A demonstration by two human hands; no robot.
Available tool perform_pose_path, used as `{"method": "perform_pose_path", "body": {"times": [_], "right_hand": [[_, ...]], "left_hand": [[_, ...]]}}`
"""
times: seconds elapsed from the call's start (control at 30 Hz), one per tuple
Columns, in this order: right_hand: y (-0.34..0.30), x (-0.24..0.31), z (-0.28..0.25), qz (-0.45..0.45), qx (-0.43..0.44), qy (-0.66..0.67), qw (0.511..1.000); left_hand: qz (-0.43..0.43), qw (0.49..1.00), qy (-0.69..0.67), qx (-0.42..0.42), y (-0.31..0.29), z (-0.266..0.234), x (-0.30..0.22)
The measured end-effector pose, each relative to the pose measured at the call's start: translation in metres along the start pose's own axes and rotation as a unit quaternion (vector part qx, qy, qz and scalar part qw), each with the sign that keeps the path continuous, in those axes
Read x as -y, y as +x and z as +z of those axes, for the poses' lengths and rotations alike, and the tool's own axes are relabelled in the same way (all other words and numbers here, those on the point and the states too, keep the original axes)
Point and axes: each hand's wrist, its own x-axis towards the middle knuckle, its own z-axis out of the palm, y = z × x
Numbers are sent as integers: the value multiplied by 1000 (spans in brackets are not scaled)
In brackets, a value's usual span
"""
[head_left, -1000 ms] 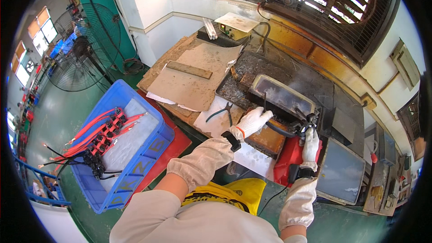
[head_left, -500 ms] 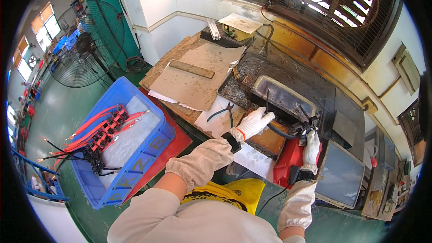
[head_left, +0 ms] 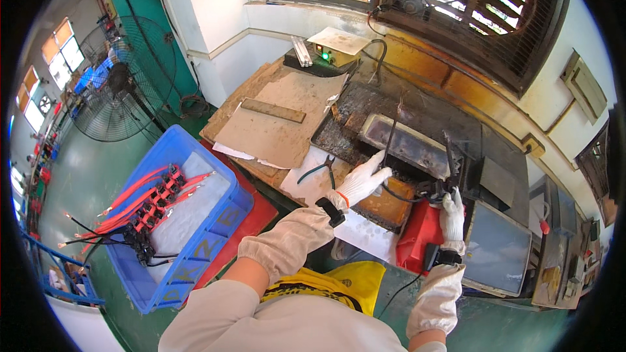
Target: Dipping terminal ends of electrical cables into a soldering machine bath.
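My left hand [head_left: 364, 181], in a white glove, is closed around a thin black cable [head_left: 390, 135] that stands up past its fingertips. A length of the cable runs right toward a cluster of black parts [head_left: 430, 190]. My gloved right hand [head_left: 452, 214] grips this cluster above a red container [head_left: 415, 237]; its fingertips are partly hidden. More black cable [head_left: 449, 154] sticks up beyond the right hand. Behind both hands lies a rectangular metal trough [head_left: 417, 151] with a dull grey surface. An amber-brown tray [head_left: 389, 202] sits in front of it.
Pliers [head_left: 319, 169] lie on white paper left of my left hand. A blue crate [head_left: 215, 228] at left holds red and black cable assemblies [head_left: 153, 205]. Cardboard [head_left: 280, 124] bears a flat strip [head_left: 272, 110]. A control box [head_left: 338, 45] stands behind; a fan [head_left: 120, 81] is far left.
My left hand has shifted slightly, and the upright cable stands higher above it. The black cable at right also reaches higher. A green light now glows on the control box.
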Motion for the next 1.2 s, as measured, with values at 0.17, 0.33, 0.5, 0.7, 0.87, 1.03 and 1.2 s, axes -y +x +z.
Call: {"method": "perform_pose_path", "body": {"times": [0.17, 0.33, 0.5, 0.7, 0.87, 1.03, 1.2], "right_hand": [[-16, 13, 13, 30, 13, 57, 998], [-27, 13, 23, 43, -104, -35, 993], [-35, 4, 36, -10, -168, -63, 984], [-38, -3, 49, -12, -275, -10, 961], [-42, 2, 54, -49, -284, 161, 944], [-40, -3, 49, -79, -272, 194, 939], [-45, 6, 52, -53, -285, 172, 941]], "left_hand": [[41, 998, -40, 5, 5, 0, 12], [66, 998, 9, -23, 2, 1, -8], [60, 997, 55, -18, 8, 3, -8], [81, 993, 88, -22, 12, 8, -24], [-3, 1000, -24, 14, 18, 7, -39], [244, 869, 329, -277, 9, 31, -47], [251, 897, 364, -19, 5, 67, -74]]}}
